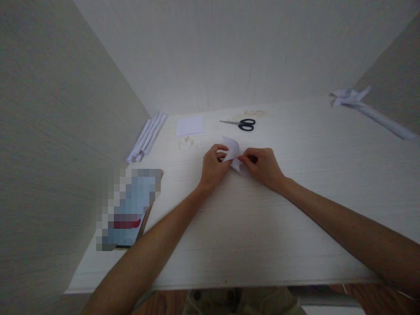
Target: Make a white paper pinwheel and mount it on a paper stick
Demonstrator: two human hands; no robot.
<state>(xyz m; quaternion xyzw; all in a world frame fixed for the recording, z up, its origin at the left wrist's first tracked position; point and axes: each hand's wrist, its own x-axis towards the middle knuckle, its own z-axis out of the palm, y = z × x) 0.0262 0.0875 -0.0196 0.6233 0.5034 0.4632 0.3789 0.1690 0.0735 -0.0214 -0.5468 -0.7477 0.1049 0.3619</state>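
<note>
Over the middle of the white table, a folded white paper pinwheel (232,148) with curved blades is between my two hands. My left hand (215,164) grips its left side, fingers curled around the paper. On the other side my right hand (260,164) pinches the paper near its centre with thumb and forefinger. Whether a small fastener sits in that pinch is hidden. Beyond my hands lie black-handled scissors (246,124), blades pointing left. A square sheet of white paper (190,126) rests to their left.
Rolled white paper tubes (147,135) lie at the back left. Small tan bits (187,142) are scattered near the sheet, with more tan bits (254,113) behind the scissors. A finished paper pinwheel on a tube (370,111) lies far right. A blurred-out phone (144,225) is by my left forearm.
</note>
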